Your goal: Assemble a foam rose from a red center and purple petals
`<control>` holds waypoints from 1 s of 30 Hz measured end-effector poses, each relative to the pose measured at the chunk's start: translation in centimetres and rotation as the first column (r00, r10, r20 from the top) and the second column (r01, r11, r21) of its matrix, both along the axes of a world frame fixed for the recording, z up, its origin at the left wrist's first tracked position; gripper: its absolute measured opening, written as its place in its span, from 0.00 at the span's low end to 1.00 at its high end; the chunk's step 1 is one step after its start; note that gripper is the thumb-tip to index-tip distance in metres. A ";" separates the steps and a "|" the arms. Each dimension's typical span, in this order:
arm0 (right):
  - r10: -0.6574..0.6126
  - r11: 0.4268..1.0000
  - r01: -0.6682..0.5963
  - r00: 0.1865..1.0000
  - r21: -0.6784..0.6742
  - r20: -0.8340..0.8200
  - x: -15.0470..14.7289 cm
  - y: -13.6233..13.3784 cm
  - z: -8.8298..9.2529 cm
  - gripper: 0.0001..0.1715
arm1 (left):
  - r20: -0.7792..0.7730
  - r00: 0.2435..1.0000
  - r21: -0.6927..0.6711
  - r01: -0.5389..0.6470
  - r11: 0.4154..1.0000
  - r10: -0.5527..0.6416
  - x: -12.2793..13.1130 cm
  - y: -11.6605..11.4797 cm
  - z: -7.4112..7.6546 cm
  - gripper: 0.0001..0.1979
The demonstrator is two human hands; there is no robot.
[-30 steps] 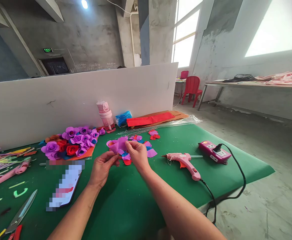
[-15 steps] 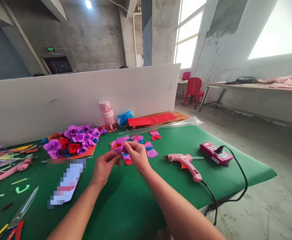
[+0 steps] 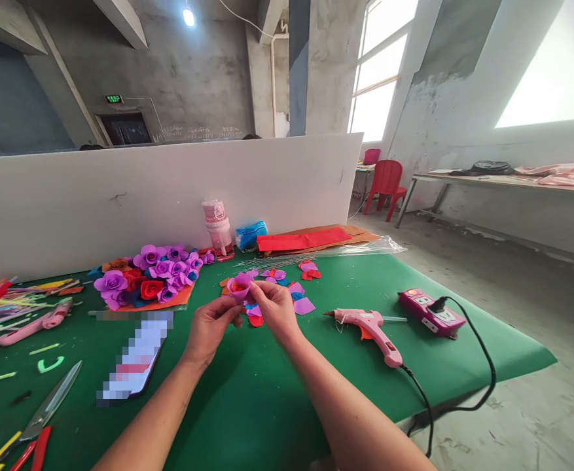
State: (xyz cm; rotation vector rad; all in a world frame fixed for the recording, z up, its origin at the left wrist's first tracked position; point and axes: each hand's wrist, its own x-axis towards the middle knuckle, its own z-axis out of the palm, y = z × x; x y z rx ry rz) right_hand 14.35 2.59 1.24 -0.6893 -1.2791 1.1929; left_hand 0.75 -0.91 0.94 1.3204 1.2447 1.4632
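Both hands meet over a small paper flower (image 3: 238, 288) with purple outer petals and a red-orange centre. My left hand (image 3: 209, 329) is closed beneath it, fingers pinched at its lower side, where the stem or base is hidden. With thumb and fingertips, my right hand (image 3: 275, 307) grips the purple petal edge on the right. Loose petals (image 3: 304, 305) in purple, red and blue lie on the green table just behind and beside the hands. A pile of finished purple, red and blue paper flowers (image 3: 150, 278) rests to the left.
A pink glue gun (image 3: 365, 320) lies right of my hands, its cord near a magenta power strip (image 3: 431, 313). To the left are a phone (image 3: 142, 360), scissors (image 3: 46, 409) and another pink tool (image 3: 36, 325). Behind stand a pink bottle (image 3: 218, 232) and a white partition (image 3: 169, 190).
The whole view has shifted slightly, so things appear a little further right and lower. Both hands keep hold of the flower, and its cup has turned slightly, showing more of the centre.
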 end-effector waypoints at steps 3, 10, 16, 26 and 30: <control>0.002 1.000 -0.002 1.000 0.002 -0.011 0.0 -0.2 0.2 0.21 | -0.006 1.000 0.009 0.012 1.000 -0.012 -0.2 0.1 -0.2 0.12; -0.004 1.000 0.003 1.000 -0.009 -0.020 0.1 -0.5 0.6 0.21 | -0.041 0.999 0.025 0.027 0.999 -0.026 -0.2 -0.1 0.0 0.11; 0.042 0.998 -0.044 0.997 -0.042 -0.060 0.1 -0.5 0.5 0.22 | -0.027 0.999 0.009 0.022 1.000 -0.022 -0.3 -0.1 -0.1 0.12; 0.081 0.996 -0.085 0.993 -0.040 -0.085 0.0 -0.5 0.7 0.21 | -0.010 1.000 0.002 0.027 1.000 -0.027 -0.3 0.0 -0.1 0.12; 0.090 0.994 -0.094 0.992 -0.045 -0.084 -0.1 -0.5 0.7 0.21 | 0.016 1.000 -0.004 0.022 1.000 -0.022 -0.3 0.1 -0.3 0.12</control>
